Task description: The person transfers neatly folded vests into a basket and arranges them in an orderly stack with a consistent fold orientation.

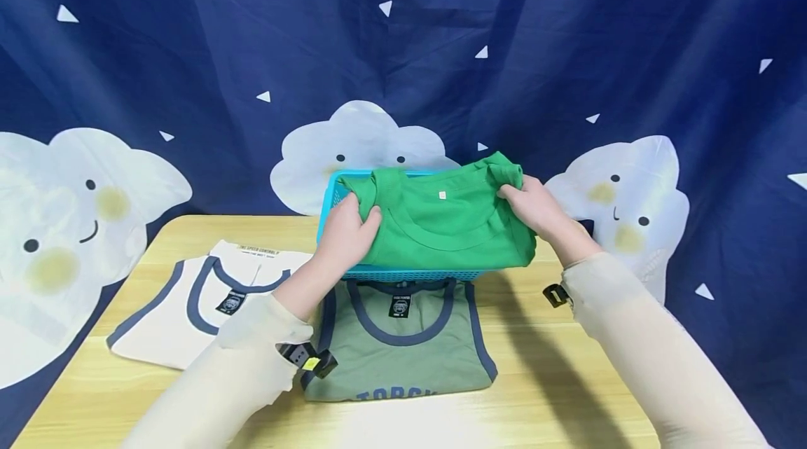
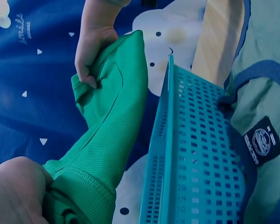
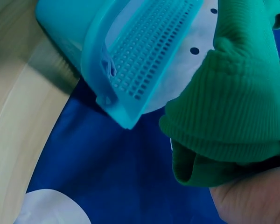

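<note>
A green shirt [image 1: 441, 225] is held up by its two shoulder ends above a blue plastic basket [image 2: 200, 149]. My left hand [image 1: 349, 232] grips the shirt's left shoulder, thumb over the cloth. At the other shoulder my right hand [image 1: 536, 207] pinches the fabric; the left wrist view shows its thumb and fingers on the folded edge. The shirt hides most of the basket's opening in the head view. Ribbed green cloth [image 3: 228, 107] fills the right side of the right wrist view, next to the right hand.
A sage-green tank top [image 1: 403, 351] with blue trim lies folded in front of the basket. To its left lies a white tank top [image 1: 189, 302], partly behind the left forearm. Both are on the wooden table [image 1: 536, 393]. A dark blue curtain [image 1: 403, 50] hangs behind.
</note>
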Available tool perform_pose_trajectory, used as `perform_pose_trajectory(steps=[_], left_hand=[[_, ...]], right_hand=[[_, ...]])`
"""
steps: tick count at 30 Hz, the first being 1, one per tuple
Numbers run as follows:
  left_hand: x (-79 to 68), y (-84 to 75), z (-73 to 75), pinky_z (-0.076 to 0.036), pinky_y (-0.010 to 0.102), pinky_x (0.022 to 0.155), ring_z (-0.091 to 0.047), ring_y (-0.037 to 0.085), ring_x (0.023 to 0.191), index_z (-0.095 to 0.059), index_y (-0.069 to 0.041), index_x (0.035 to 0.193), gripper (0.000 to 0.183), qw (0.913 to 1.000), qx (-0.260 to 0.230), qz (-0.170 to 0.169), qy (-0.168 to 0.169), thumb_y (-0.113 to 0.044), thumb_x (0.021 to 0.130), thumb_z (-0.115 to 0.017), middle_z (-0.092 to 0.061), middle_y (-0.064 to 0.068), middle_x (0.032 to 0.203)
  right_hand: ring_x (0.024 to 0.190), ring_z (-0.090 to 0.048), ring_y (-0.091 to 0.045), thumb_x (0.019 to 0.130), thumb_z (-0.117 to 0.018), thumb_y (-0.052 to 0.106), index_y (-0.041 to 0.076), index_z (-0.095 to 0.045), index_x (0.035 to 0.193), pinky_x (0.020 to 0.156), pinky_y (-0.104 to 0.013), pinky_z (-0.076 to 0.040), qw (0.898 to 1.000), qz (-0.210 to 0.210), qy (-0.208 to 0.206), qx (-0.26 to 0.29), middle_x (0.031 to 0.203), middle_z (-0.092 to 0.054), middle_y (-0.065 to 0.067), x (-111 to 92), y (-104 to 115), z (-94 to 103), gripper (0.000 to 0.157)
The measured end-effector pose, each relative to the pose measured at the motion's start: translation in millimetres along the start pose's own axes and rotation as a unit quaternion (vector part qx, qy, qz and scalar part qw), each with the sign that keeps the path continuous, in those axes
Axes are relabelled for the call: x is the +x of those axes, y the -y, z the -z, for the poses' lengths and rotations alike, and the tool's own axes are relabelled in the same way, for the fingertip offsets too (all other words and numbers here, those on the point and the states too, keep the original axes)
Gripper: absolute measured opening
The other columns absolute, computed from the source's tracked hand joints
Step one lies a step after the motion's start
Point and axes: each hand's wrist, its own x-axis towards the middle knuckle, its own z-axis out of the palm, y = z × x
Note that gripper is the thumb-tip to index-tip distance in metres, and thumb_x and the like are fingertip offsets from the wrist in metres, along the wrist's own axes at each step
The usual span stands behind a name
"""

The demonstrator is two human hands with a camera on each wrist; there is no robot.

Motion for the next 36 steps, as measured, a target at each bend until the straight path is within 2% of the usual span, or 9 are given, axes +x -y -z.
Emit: perform_pose_trajectory(steps=[7, 15, 22, 27, 29, 31, 34, 36], left_hand=[[2.5, 9.2, 4.2, -0.044, 0.038, 0.063, -0.052, 0.027, 0.070, -0.049, -0.004, 0.091, 0.023, 0.9999, 0.009, 0.007, 0.003, -0.025, 0.102, -0.050, -0.047, 0.009, 0.075], [9.0, 21.0, 3.4, -0.045, 0.039, 0.062, -0.051, 0.028, 0.070, -0.051, -0.002, 0.096, 0.023, 0.9996, 0.027, 0.009, 0.006, -0.024, 0.102, -0.052, -0.049, 0.010, 0.077], [16.0, 31.6, 5.7, -0.048, 0.047, 0.074, -0.057, 0.033, 0.085, -0.053, 0.006, 0.113, 0.032, 0.9991, 0.034, 0.026, 0.009, -0.023, 0.102, -0.052, -0.057, 0.018, 0.093], [21.3, 37.9, 7.7, -0.047, 0.050, 0.079, -0.058, 0.037, 0.093, -0.052, 0.008, 0.120, 0.036, 0.9985, 0.036, 0.038, 0.014, -0.023, 0.102, -0.052, -0.059, 0.023, 0.100], [23.9, 40.9, 6.8, -0.048, 0.052, 0.084, -0.059, 0.039, 0.102, -0.050, 0.010, 0.127, 0.042, 0.9980, 0.037, 0.047, 0.020, -0.024, 0.102, -0.051, -0.059, 0.026, 0.110], [27.0, 45.0, 4.1, -0.047, 0.053, 0.094, -0.055, 0.041, 0.117, -0.043, 0.012, 0.138, 0.051, 0.9970, 0.038, 0.059, 0.033, -0.024, 0.103, -0.050, -0.055, 0.030, 0.127], [31.6, 50.3, -1.0, -0.040, 0.053, 0.107, -0.042, 0.043, 0.136, -0.027, 0.014, 0.150, 0.063, 0.9949, 0.039, 0.077, 0.051, -0.025, 0.104, -0.047, -0.038, 0.031, 0.150], [33.8, 52.5, -4.5, -0.036, 0.053, 0.112, -0.034, 0.043, 0.142, -0.021, 0.013, 0.152, 0.066, 0.9937, 0.039, 0.086, 0.060, -0.025, 0.105, -0.046, -0.029, 0.030, 0.156]], right_hand=[[0.092, -0.056, -0.030, 0.097, -0.044, 0.026, 0.000, -0.052, 0.115, 0.080, -0.039, -0.048, 1.000, -0.016, 0.004, -0.003, 0.109, -0.057, -0.018, 10, 4, -10.5, 0.033], [0.102, -0.056, -0.033, 0.097, -0.045, 0.025, -0.003, -0.051, 0.124, 0.090, -0.046, -0.048, 1.000, -0.028, 0.006, 0.007, 0.119, -0.057, -0.022, 21, 5, -25.1, 0.040], [0.102, -0.057, -0.034, 0.098, -0.043, 0.028, -0.002, -0.050, 0.126, 0.090, -0.049, -0.049, 0.999, -0.034, 0.010, -0.002, 0.119, -0.057, -0.022, 32, 5, -37.3, 0.041], [0.099, -0.057, -0.035, 0.099, -0.042, 0.030, -0.002, -0.051, 0.124, 0.088, -0.049, -0.049, 0.999, -0.041, 0.011, -0.021, 0.116, -0.058, -0.021, 39, 8, -48.8, 0.041], [0.099, -0.057, -0.035, 0.099, -0.041, 0.030, -0.002, -0.052, 0.122, 0.088, -0.049, -0.048, 0.999, -0.044, 0.012, -0.030, 0.115, -0.058, -0.021, 41, 8, -52.6, 0.041], [0.099, -0.056, -0.034, 0.099, -0.041, 0.031, -0.001, -0.053, 0.122, 0.088, -0.050, -0.047, 0.998, -0.046, 0.012, -0.038, 0.115, -0.058, -0.020, 43, 8, -55.9, 0.041], [0.099, -0.055, -0.034, 0.099, -0.042, 0.032, 0.000, -0.054, 0.118, 0.089, -0.050, -0.047, 0.998, -0.050, 0.013, -0.046, 0.115, -0.058, -0.020, 45, 7, -60.1, 0.039], [0.098, -0.054, -0.034, 0.099, -0.042, 0.033, 0.000, -0.053, 0.114, 0.088, -0.050, -0.046, 0.997, -0.055, 0.014, -0.050, 0.113, -0.057, -0.019, 47, 5, -62.8, 0.038]])
